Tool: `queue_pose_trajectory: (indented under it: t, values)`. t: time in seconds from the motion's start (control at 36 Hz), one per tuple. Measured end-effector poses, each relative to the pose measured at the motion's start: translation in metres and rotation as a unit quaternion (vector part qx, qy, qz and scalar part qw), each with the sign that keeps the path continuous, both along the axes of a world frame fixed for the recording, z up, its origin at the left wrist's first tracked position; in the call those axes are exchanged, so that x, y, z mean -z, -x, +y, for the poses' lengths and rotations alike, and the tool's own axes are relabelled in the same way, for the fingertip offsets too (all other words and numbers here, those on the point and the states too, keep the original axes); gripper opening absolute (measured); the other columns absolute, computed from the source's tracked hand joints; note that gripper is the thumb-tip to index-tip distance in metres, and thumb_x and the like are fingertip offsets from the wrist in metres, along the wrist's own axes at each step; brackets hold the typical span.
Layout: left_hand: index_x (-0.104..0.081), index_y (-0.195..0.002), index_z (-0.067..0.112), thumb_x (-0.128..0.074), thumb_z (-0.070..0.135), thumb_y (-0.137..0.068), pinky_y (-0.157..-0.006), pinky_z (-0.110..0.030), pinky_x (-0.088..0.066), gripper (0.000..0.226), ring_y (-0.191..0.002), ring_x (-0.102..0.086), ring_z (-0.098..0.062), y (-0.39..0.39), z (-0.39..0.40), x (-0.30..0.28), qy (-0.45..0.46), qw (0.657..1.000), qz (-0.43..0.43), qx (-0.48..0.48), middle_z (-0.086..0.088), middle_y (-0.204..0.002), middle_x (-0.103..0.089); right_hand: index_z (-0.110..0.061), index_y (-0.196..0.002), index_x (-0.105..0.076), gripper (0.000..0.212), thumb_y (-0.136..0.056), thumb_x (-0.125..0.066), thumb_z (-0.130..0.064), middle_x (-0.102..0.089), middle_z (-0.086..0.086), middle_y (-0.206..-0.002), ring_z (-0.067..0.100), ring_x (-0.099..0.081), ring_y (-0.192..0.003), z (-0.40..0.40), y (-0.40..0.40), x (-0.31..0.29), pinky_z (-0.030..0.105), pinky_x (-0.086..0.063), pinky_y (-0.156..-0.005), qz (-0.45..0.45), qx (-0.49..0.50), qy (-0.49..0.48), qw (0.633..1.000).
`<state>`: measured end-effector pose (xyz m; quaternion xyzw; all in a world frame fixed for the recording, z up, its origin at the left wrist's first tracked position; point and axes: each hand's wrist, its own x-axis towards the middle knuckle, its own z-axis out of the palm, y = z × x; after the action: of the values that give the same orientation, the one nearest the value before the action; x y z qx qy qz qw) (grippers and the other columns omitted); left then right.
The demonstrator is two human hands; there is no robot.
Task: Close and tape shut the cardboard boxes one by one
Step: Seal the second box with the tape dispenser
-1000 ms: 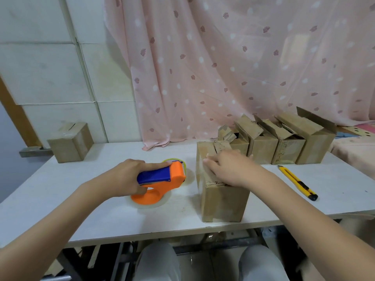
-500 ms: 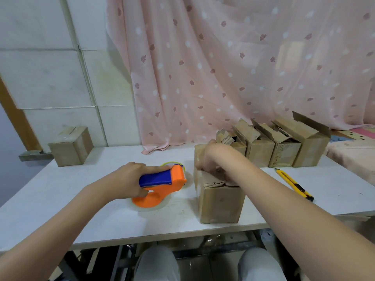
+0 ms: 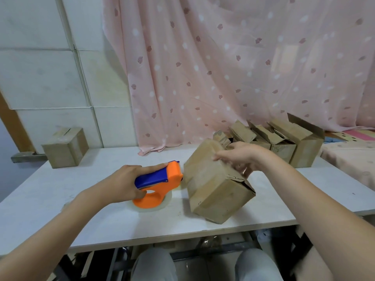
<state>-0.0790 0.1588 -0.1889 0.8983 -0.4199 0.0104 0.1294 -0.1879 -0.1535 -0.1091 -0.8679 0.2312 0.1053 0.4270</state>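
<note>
A brown cardboard box (image 3: 213, 185) is tipped onto one lower edge near the table's front, its flapped end turned to the right. My right hand (image 3: 237, 159) grips its upper edge, fingers over the top. Left of the box, my left hand (image 3: 125, 181) is closed around the blue handle of an orange tape dispenser (image 3: 160, 183), which rests on the table with its clear tape roll underneath. The dispenser's front nearly touches the box.
Several cardboard boxes (image 3: 284, 142) with raised flaps line the back right of the white table (image 3: 81, 220). A closed box (image 3: 65, 149) stands at the far left by the wall. A pink curtain (image 3: 223, 67) hangs behind. My knees show below the front edge.
My right hand has tipped the box from upright onto its edge, turning the flapped end to the right. The left hand and dispenser stayed almost still. The yellow knife is now hidden.
</note>
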Motion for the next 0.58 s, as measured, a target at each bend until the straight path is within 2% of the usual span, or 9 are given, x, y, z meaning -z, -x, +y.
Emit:
queue_pose_trajectory:
  t: [0.03, 0.06, 0.11, 0.17, 0.28, 0.42, 0.53, 0.58]
  values:
    - [-0.015, -0.141, 0.069, -0.072, 0.026, -0.083, -0.066, -0.014, -0.037, 0.092, -0.080, -0.052, -0.004, 0.001, -0.001, -0.001, -0.001, 1.000, -0.001, 0.002, 0.020, -0.094, -0.054, -0.025, -0.113, -0.059, 0.044, -0.079, -0.076, -0.046, -0.058, 0.010, -0.088, 0.029, -0.051, -0.066, -0.007, 0.002, 0.004, 0.044, -0.055, -0.068, -0.017, 0.012, -0.011, 1.000]
    - [-0.014, -0.140, 0.070, -0.071, 0.026, -0.083, -0.066, -0.014, -0.037, 0.091, -0.080, -0.051, -0.005, 0.002, -0.003, -0.001, -0.002, 1.000, -0.003, 0.005, 0.020, -0.093, -0.053, -0.022, -0.107, -0.061, 0.042, -0.078, -0.077, -0.047, -0.059, 0.011, -0.089, 0.029, -0.053, -0.066, -0.012, 0.004, 0.008, 0.043, -0.056, -0.066, -0.028, 0.021, -0.024, 0.999]
    - [-0.012, -0.138, 0.073, -0.070, 0.027, -0.083, -0.066, -0.014, -0.037, 0.092, -0.078, -0.051, -0.006, 0.003, -0.008, -0.002, -0.006, 1.000, -0.009, 0.009, 0.017, -0.089, -0.052, -0.014, -0.114, -0.065, 0.051, -0.078, -0.077, -0.048, -0.066, 0.012, -0.095, 0.031, -0.063, -0.066, -0.019, 0.007, 0.017, 0.041, -0.057, -0.063, -0.030, 0.032, -0.056, 0.998]
    - [-0.009, -0.136, 0.075, -0.069, 0.027, -0.083, -0.066, -0.017, -0.038, 0.093, -0.078, -0.050, -0.007, 0.002, -0.011, -0.003, -0.007, 1.000, -0.015, 0.012, 0.015, -0.086, -0.051, -0.010, -0.119, -0.065, 0.056, -0.078, -0.078, -0.048, -0.067, 0.016, -0.101, 0.033, -0.067, -0.074, -0.025, 0.009, 0.029, 0.042, -0.058, -0.066, -0.028, 0.046, -0.101, 0.993]
    - [-0.006, -0.133, 0.079, -0.067, 0.029, -0.082, -0.068, -0.019, -0.039, 0.094, -0.079, -0.050, -0.007, 0.002, -0.014, -0.001, -0.005, 1.000, -0.020, 0.023, 0.011, -0.086, -0.052, -0.008, -0.121, -0.064, 0.053, -0.085, -0.072, -0.045, -0.064, 0.016, -0.095, 0.029, -0.060, -0.070, -0.032, 0.012, 0.049, 0.031, -0.053, -0.060, -0.042, 0.084, -0.155, 0.983]
    - [-0.012, -0.136, 0.077, -0.066, 0.023, -0.080, -0.064, -0.016, -0.035, 0.094, -0.079, -0.049, -0.006, 0.001, -0.017, -0.003, -0.011, 1.000, -0.003, 0.018, 0.008, -0.088, -0.052, -0.011, -0.121, -0.066, 0.043, -0.091, -0.065, -0.042, -0.067, 0.015, -0.098, 0.028, -0.058, -0.074, -0.034, 0.017, 0.067, 0.032, -0.050, -0.066, -0.050, 0.083, -0.213, 0.972]
    - [-0.013, -0.139, 0.074, -0.065, 0.021, -0.080, -0.063, -0.016, -0.034, 0.094, -0.079, -0.049, -0.007, 0.002, -0.021, -0.005, -0.021, 1.000, -0.003, 0.021, 0.008, -0.088, -0.052, -0.010, -0.119, -0.067, 0.038, -0.094, -0.060, -0.040, -0.067, 0.011, -0.087, 0.019, -0.056, -0.057, -0.034, 0.016, 0.074, 0.025, -0.047, -0.055, -0.058, 0.092, -0.243, 0.964]
    - [-0.013, -0.138, 0.074, -0.065, 0.021, -0.080, -0.064, -0.018, -0.035, 0.095, -0.079, -0.049, -0.007, 0.002, -0.021, -0.004, -0.020, 1.000, -0.001, 0.018, 0.008, -0.089, -0.052, -0.010, -0.122, -0.065, 0.043, -0.093, -0.059, -0.041, -0.064, 0.010, -0.084, 0.023, -0.055, -0.067, -0.034, 0.015, 0.076, 0.029, -0.047, -0.065, -0.052, 0.083, -0.244, 0.965]
